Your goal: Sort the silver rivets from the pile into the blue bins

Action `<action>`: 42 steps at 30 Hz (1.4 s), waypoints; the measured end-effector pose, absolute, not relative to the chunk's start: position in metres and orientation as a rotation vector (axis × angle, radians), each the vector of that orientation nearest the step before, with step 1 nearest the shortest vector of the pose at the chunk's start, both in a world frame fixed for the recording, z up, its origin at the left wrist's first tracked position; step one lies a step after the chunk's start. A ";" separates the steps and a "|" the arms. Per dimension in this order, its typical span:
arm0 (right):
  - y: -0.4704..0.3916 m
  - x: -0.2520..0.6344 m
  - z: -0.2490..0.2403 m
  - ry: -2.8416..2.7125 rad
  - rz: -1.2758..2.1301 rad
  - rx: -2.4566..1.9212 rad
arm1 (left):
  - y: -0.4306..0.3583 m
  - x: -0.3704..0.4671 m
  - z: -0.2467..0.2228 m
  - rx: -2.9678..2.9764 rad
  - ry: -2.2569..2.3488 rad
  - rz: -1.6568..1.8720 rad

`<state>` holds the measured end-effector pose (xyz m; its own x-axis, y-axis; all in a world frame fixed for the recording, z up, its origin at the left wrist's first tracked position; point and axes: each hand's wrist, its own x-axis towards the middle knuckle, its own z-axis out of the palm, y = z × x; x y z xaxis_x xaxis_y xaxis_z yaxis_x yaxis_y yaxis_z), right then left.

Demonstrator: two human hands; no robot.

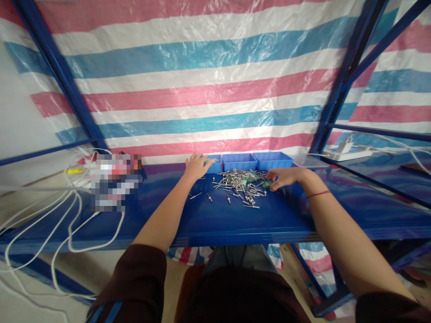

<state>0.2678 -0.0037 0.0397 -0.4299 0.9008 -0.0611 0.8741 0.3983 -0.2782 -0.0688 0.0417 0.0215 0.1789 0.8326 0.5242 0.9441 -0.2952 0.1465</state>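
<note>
A heap of silvery metal rivets [240, 181] lies on the blue tabletop [215, 222], with small green pieces [249, 180] among them. Three blue bins stand in a row behind: a left bin [215, 167], a middle bin [239, 162] and a right bin [273, 160]. Over the left bin is my left hand [197, 166], fingers apart, with something green and clear at its fingertips. At the heap's right edge my right hand [284, 177] has its fingers curled in around a small green piece [267, 184].
White cables [76, 224] and a blurred-out pile [114, 179] lie at the left. A clear lid [310, 161] sits right of the bins, near a white power strip [350, 150]. Blue frame posts [340, 96] rise on both sides.
</note>
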 end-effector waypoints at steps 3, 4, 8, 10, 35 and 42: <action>-0.004 0.266 0.041 -2.494 0.478 -1.747 | 0.038 -0.062 0.026 -2.307 -1.481 -0.901; -0.004 0.266 0.043 -2.473 0.453 -1.763 | 0.037 -0.060 0.027 -2.333 -1.417 -0.930; -0.006 0.268 0.052 -2.340 0.083 -1.838 | 0.031 -0.052 0.029 -2.435 -1.255 -1.009; -0.008 0.266 0.055 -2.167 -0.177 -1.817 | 0.024 -0.044 0.030 -2.510 -1.201 -1.058; -0.021 0.180 0.031 -1.555 1.054 -1.012 | -0.004 0.005 0.023 -2.655 -0.845 -1.407; -0.029 0.180 0.027 -1.931 -0.045 -1.075 | -0.010 0.019 0.024 -2.938 -1.505 -1.765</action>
